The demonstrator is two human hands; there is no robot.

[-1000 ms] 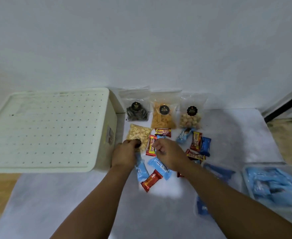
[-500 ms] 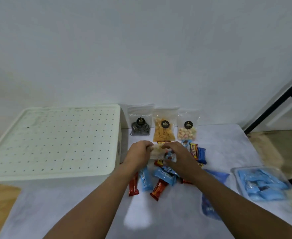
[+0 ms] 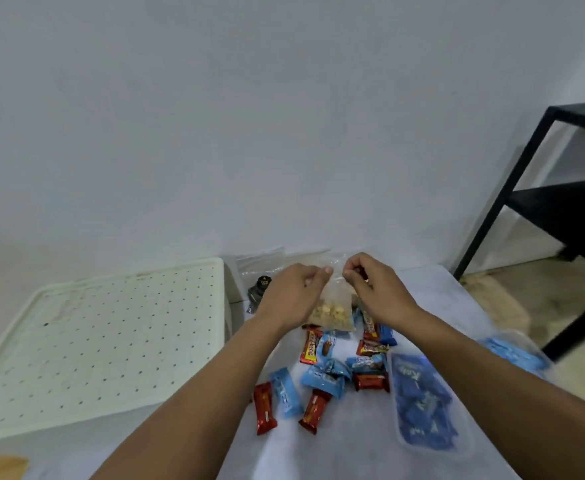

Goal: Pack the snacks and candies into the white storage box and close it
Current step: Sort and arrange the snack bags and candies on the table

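— so, how far along are they?

— barely started, i'd judge. the white storage box (image 3: pixel 100 344) sits with its perforated lid on, and i can't see inside it, so nothing looks packed.

— what are the hands doing?

— both are raised just right of the box's far corner. the left hand (image 3: pixel 293 294) and the right hand (image 3: pixel 370 289) each pinch a top corner of a clear bag of pale snacks (image 3: pixel 332 311), fingers curled onto the plastic, the bag hanging between them.

— and the rest?

— right of the box, on the white cloth (image 3: pixel 336 452), lie loose candies: a red bar (image 3: pixel 264 408), a light blue packet (image 3: pixel 286 393), more red and blue ones bunched under the bag. further right, a clear tub of blue sweets (image 3: pixel 422 407). a bag of dark snacks (image 3: pixel 261 289) stands near the box's back corner.

— so what's left?

— nearly everything, i reckon: lid off, all of it in, lid back on.
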